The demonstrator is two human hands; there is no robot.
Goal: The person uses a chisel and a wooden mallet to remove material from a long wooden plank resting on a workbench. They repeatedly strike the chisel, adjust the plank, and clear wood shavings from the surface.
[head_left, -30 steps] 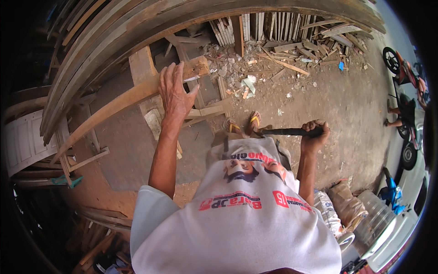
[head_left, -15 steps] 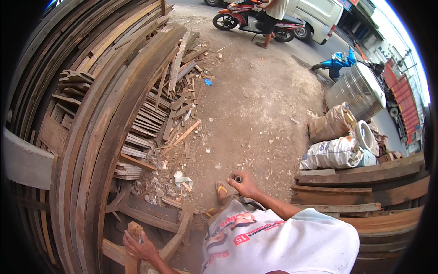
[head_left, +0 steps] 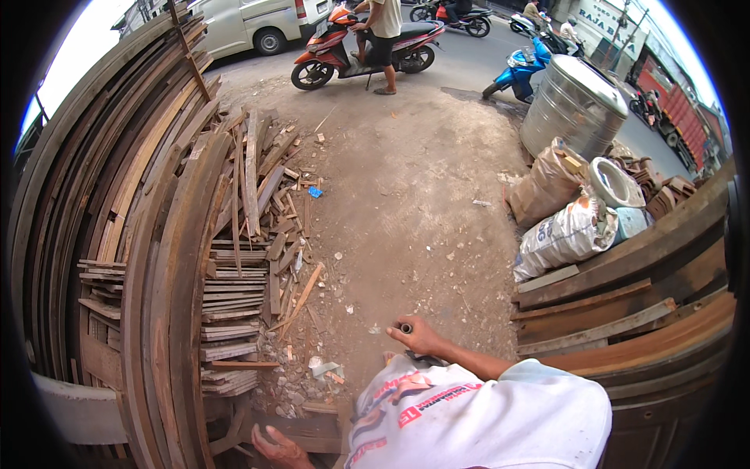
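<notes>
Lower centre: right hand (head_left: 418, 336) closed around a dark tool handle (head_left: 405, 327), only its round butt end showing, long axis running down out of sight behind the white shirt (head_left: 484, 414). Bottom edge, left of centre: left hand (head_left: 277, 447), fingers spread (holding nothing visible), resting on a wooden plank (head_left: 301, 428), beside the stacked boards (head_left: 226, 313).

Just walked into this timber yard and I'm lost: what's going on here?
A person in a white shirt stands on a dirt yard among stacked planks. Their right hand grips a dark tool handle at the waist; their left hand rests on a wooden piece low down. Sacks lie at the right.
</notes>
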